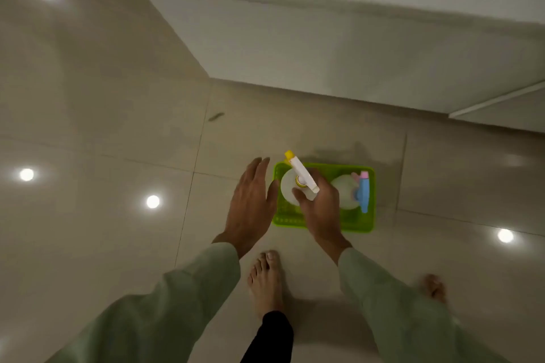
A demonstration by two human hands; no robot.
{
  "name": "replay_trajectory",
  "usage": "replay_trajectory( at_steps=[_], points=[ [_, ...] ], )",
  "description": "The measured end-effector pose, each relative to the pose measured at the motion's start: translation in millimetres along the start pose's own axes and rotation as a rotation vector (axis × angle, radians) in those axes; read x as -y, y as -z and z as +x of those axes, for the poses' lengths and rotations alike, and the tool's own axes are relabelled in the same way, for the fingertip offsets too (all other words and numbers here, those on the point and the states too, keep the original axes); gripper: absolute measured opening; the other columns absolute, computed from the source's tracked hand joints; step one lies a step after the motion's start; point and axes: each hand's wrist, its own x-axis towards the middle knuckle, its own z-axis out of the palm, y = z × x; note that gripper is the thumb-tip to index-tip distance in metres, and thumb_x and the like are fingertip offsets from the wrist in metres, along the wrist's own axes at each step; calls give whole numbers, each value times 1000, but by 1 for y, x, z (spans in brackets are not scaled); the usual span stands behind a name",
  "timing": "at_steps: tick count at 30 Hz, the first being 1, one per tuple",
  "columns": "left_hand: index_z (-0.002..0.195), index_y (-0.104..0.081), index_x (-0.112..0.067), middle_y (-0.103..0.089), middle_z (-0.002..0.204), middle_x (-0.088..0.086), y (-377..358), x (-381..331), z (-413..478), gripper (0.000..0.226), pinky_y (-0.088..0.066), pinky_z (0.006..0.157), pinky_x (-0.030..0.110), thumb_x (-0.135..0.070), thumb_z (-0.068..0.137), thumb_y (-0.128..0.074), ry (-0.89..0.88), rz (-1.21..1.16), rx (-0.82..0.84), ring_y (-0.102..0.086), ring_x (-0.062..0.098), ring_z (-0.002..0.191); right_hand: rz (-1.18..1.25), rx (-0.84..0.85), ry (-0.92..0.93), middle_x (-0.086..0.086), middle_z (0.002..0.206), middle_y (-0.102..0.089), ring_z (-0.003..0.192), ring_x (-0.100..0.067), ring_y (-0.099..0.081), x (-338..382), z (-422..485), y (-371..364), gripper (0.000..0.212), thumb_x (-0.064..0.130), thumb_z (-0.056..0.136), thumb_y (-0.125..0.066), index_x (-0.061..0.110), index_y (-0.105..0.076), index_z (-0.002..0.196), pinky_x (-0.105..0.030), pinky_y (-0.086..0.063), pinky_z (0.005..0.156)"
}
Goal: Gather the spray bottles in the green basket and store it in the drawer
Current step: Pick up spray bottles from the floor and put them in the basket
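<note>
A bright green basket (358, 222) sits on the tiled floor below me. My right hand (320, 206) grips a white spray bottle with a yellow-tipped trigger head (300, 172), held over the basket's left half. In the basket's right half stands a second white bottle (345, 190) with a blue and pink sprayer. My left hand (250, 203) hovers just left of the basket, fingers spread, holding nothing. Whether the held bottle touches the basket floor is hidden.
A white cabinet (324, 38) stands behind the basket, with a partly open drawer edge (498, 103) at the right. My bare feet (267, 283) stand on the glossy floor close to the basket. Ceiling lights reflect on the tiles.
</note>
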Motion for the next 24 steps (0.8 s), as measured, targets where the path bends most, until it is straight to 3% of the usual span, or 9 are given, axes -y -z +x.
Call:
replay_trajectory(
  at_steps=[3, 6, 11, 16, 17, 20, 24],
  points=[
    [148, -34, -11, -35, 155, 10, -15, 23, 15, 51, -35, 113, 42, -28, 101, -44, -9, 3, 3, -35, 25, 142, -51, 11, -4, -4, 100, -72, 95, -25, -67, -28, 10, -25, 31, 8, 83, -74, 12, -66, 112, -43, -54, 84],
    [148, -34, -11, -36, 154, 10, -27, 40, 23, 51, -37, 112, 43, -27, 101, -43, -10, 5, 20, -36, 26, 141, -91, 8, 15, -5, 100, -72, 93, -26, -67, -48, 15, -38, 30, 9, 84, -72, 11, -65, 113, -43, -54, 82],
    [149, -32, -11, -35, 155, 10, -33, 54, 19, 52, -35, 113, 40, -26, 101, -44, 2, 17, 28, -35, 25, 142, -116, -63, -18, -8, 101, -73, 91, -18, -62, -51, 17, -41, 37, 2, 78, -75, 8, -66, 114, -17, -45, 80],
    [151, -30, -12, -31, 157, 9, -15, 36, -1, 53, -32, 116, 38, -26, 102, -42, 0, 9, 36, -31, 23, 144, -116, 72, -105, -5, 139, -60, 129, -23, -54, -41, 8, -29, 81, 3, 71, -79, 16, -47, 145, -39, -44, 108],
    [151, -29, -13, -31, 158, 8, -8, 30, -5, 53, -31, 116, 37, -26, 102, -42, -4, 17, 35, -30, 23, 145, -115, 96, -109, -5, 141, -58, 132, -21, -52, -33, 5, -23, 85, 4, 71, -79, 18, -44, 147, -36, -42, 110],
    [151, -29, -13, -30, 158, 8, 14, 7, -14, 52, -29, 116, 35, -27, 102, -42, -19, 32, 25, -30, 23, 145, -57, 147, -105, -2, 138, -58, 127, -13, -51, -6, -5, 1, 86, 4, 72, -80, 19, -43, 148, -11, -38, 103],
    [151, -29, -15, -28, 159, 6, 53, -45, -26, 52, -28, 117, 33, -27, 102, -42, -66, 8, -22, -28, 21, 146, -42, 158, -32, 6, 137, -56, 127, -4, -48, 51, -18, 50, 78, 13, 75, -84, 19, -47, 144, -1, -29, 102]
  ],
)
